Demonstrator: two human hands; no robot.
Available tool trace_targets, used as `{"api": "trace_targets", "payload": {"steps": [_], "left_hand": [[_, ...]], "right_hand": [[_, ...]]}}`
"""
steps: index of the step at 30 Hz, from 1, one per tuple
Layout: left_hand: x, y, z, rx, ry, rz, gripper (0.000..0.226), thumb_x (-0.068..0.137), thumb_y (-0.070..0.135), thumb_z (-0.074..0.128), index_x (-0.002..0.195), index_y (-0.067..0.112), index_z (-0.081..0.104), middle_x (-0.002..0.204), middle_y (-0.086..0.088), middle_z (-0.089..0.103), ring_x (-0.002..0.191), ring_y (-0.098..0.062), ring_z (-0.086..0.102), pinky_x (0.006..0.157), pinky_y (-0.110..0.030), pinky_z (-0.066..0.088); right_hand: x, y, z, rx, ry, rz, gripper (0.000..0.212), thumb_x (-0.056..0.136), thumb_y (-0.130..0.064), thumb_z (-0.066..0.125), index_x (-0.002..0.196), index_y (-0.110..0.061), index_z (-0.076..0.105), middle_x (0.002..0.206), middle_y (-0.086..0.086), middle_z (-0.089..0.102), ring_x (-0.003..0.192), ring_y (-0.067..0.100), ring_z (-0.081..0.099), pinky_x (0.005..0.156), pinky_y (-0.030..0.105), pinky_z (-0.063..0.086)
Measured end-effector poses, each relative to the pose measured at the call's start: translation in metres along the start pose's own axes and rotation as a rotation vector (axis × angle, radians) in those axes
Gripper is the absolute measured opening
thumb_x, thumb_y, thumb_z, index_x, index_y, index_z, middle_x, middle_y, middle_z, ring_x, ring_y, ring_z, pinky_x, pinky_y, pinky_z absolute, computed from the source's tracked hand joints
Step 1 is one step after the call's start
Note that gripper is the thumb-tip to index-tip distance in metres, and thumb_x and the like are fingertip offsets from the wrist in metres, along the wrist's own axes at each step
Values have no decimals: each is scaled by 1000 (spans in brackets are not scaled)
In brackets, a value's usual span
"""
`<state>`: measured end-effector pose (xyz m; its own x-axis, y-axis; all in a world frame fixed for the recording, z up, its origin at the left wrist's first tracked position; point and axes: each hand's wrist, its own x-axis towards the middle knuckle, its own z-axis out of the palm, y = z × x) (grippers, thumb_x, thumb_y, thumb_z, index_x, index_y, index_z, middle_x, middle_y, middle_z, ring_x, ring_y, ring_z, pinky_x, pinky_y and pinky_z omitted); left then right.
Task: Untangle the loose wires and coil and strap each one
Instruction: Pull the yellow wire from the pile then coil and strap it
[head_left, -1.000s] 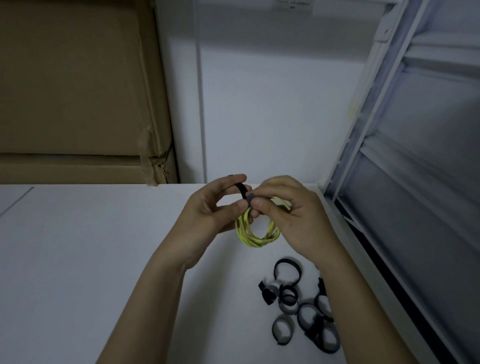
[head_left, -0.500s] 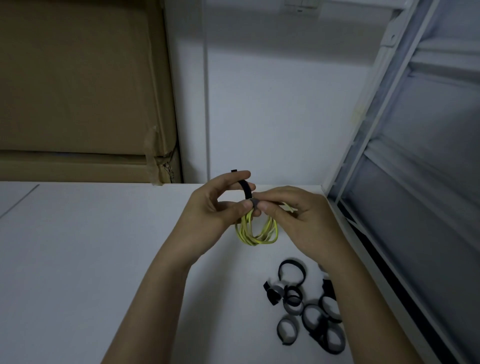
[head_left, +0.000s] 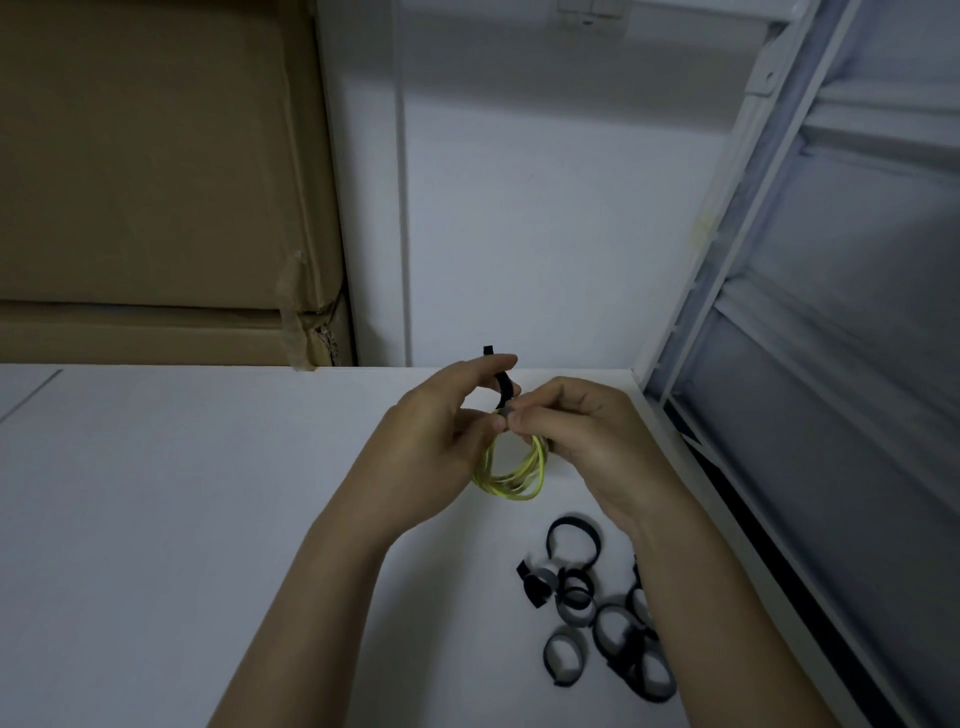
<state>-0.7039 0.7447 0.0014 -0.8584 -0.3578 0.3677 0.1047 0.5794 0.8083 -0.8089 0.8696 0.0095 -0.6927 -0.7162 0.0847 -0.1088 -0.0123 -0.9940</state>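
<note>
Hands pinch strap at top of yellow coil

Table (head_left: 156, 519) spreads white beneath both hands. Below the right wrist lies a pile of looped straps (head_left: 597, 608). Left hand (head_left: 426, 457) and right hand (head_left: 587, 436) meet fingertip to fingertip, grasping the yellow wire coil (head_left: 511, 475), which hangs under them. Black strap (head_left: 501, 387) rises above the left fingers, pinched there.

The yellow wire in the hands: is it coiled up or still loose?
Coiled: the yellow wire hangs as stacked loops between the left hand and right hand, black strap at its top.
</note>
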Motion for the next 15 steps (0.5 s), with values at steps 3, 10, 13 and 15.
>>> {"api": "trace_targets", "payload": {"steps": [3,10,13,15], "left_hand": [[2,3,1,117,30,18,51,91,6,59,131,36,51,118,22,60,96,9,63,88,-29,51],[3,0,-3,-177,75,-10,48,87,-8,61,123,23,60,110,6,67,89,-2,68,77,-12,50],[4,2,-3,-277,102,-24,49,83,-11,64,117,25,63,104,8,68,85,-6,68,71,-13,50],[5,4,0,-331,121,-21,49,82,-13,64,113,25,64,100,6,69,83,-9,69,71,-15,51]], "right_hand": [[0,2,3,-24,19,-2,24,73,0,73,64,-23,74,78,1,74,78,9,70,68,12,48],[4,3,4,115,21,-2,20,71,-1,72,65,-20,73,72,2,70,72,11,65,73,24,46],[4,3,5,129,14,-38,17,63,-8,72,68,-24,69,73,4,68,75,14,65,70,24,48],[4,3,5,162,21,-41,16,61,-9,70,68,-23,68,72,4,67,72,15,63,68,26,46]]}}
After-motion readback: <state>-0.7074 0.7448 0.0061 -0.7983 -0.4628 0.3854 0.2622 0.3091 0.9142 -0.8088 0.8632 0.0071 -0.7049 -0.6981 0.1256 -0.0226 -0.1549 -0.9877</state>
